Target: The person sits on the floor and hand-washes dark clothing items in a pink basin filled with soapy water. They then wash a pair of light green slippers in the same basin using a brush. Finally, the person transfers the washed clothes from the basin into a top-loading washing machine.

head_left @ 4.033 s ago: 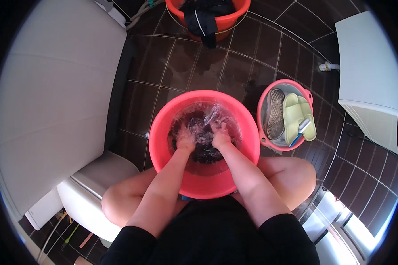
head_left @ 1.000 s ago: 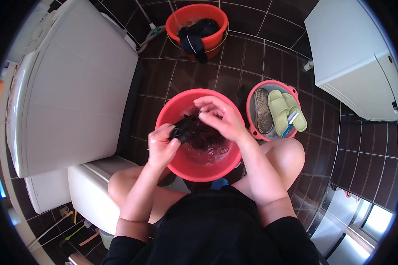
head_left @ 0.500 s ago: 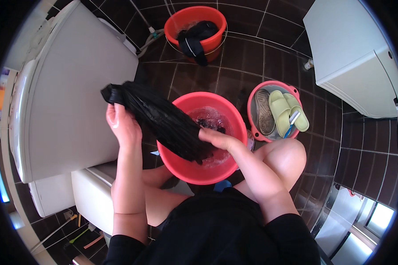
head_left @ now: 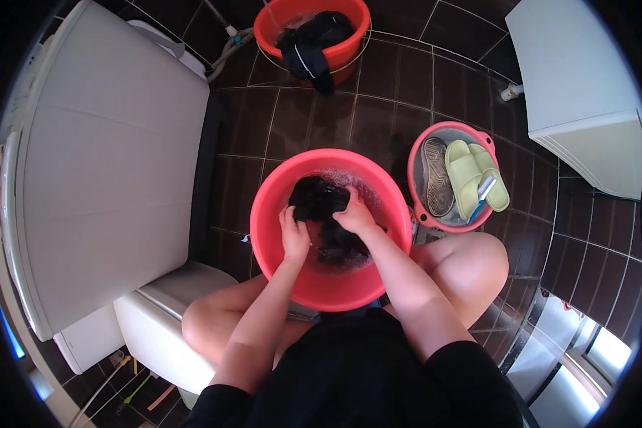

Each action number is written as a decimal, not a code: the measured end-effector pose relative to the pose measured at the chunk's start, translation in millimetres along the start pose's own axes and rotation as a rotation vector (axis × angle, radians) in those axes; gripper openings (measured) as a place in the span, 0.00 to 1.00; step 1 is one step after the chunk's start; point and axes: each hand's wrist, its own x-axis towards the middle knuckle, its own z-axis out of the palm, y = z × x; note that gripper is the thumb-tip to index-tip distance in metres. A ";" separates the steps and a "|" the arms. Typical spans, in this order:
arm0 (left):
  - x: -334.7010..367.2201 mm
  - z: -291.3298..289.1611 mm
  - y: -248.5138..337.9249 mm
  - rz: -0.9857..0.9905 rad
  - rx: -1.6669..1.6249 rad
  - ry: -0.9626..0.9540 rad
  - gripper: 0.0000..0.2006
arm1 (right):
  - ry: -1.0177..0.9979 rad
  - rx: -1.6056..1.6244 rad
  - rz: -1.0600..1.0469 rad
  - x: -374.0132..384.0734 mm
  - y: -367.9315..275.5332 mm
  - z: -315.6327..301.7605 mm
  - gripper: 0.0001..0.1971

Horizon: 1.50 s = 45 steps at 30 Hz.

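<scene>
Between my knees stands a pink-red basin (head_left: pixel 264 214) holding sudsy water. A wet black garment (head_left: pixel 319 198) is bunched inside it, partly under the suds; its exact kind does not show. My left hand (head_left: pixel 294 232) grips the near left side of the bundle, fingers curled into the cloth. On the right side, my right hand (head_left: pixel 354 212) has its fingers and thumb closed on the same fabric. Both hands are inside the basin's rim, close to the water.
An orange-red bucket (head_left: pixel 346 60) at the far side has dark clothes (head_left: pixel 310 53) hanging over its rim. Right of the basin, a smaller pink tub (head_left: pixel 422 143) holds pale green slippers (head_left: pixel 465 178), a dark sole and a brush. White cabinets (head_left: pixel 114 171) flank the left.
The black garment, stretched up to the left over the rim before, is now down in the basin. My left hand has come down and right into it.
</scene>
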 end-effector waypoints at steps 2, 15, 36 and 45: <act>5.3 13.4 -19.1 -0.075 0.024 -0.039 0.22 | 0.020 -0.028 -0.058 6.3 3.4 19.4 0.47; 29.9 19.5 -15.9 -0.544 -0.689 -0.093 0.36 | 0.053 0.249 -0.134 2.8 -9.4 22.5 0.39; 26.4 -2.1 18.6 -0.901 -1.144 -0.190 0.13 | 0.298 0.222 -0.629 -89.2 -59.8 -9.7 0.06; 10.0 -66.6 92.5 -0.897 -1.376 -0.025 0.14 | 0.476 0.190 -0.148 -82.0 -10.9 -28.9 0.21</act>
